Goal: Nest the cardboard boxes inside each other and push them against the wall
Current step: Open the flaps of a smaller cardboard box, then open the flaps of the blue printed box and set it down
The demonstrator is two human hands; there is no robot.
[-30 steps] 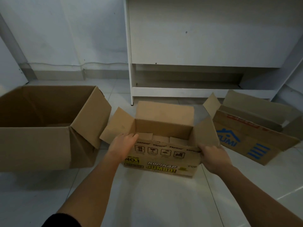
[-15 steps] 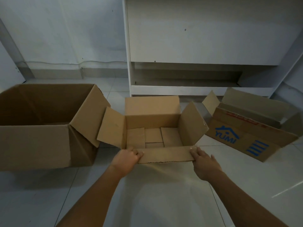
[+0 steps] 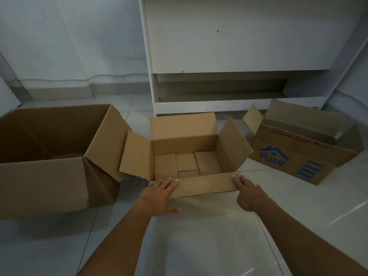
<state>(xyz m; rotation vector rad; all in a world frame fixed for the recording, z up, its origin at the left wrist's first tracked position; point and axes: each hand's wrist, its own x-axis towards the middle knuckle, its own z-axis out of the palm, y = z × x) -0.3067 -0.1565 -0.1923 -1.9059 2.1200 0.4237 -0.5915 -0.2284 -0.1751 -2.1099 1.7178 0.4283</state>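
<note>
Pale floor tiles [image 3: 199, 236] run up to a grey wall [image 3: 69, 46], with a white shelf unit [image 3: 229, 56] standing against it. Both arms reach forward and down from the bottom of the view. The left hand [image 3: 159, 196] lies flat, palm down and fingers spread, on the left end of the near flap [image 3: 203, 185] of the middle box [image 3: 185, 148]. The right hand [image 3: 249, 192] lies flat in the same way on the right end of that flap, fingers loosely together. Neither hand grips anything; both press the flap outward and down. The middle box sits open on the floor straight ahead of the hands, its other three flaps standing up or splayed out, its inner bottom flaps bare. Left of the middle box stands a larger open box [image 3: 49, 156], one of its flaps just beside the middle box's left flap. Right of the middle box lies a printed box [image 3: 298, 156] with blue lettering, tilted and open, apart from it. The shelf unit stands just behind the middle box.
</note>
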